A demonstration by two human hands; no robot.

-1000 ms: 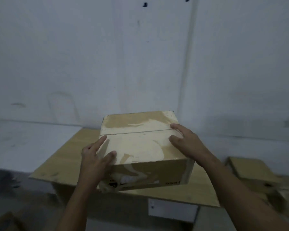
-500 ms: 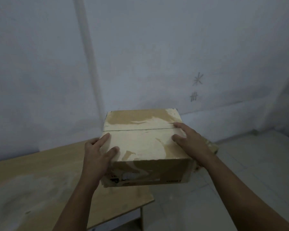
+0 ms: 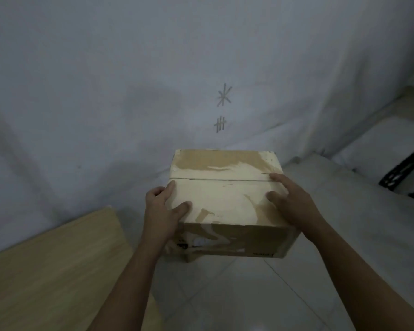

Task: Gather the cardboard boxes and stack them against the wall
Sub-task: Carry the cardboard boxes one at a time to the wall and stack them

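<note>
A pale glossy tiled floor (image 3: 249, 295) is stretching from the centre toward 5 o'clock and is meeting the white plastered wall (image 3: 129, 91) at 12 o'clock. A light wooden tabletop (image 3: 46, 271) is filling the 8 o'clock corner. A black metal frame (image 3: 402, 173) is resting on the floor at 3 o'clock.

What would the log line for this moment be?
box: held off floor | left grip: holds left edge | right grip: holds right edge | wall: ahead | stacked: not yet
</note>
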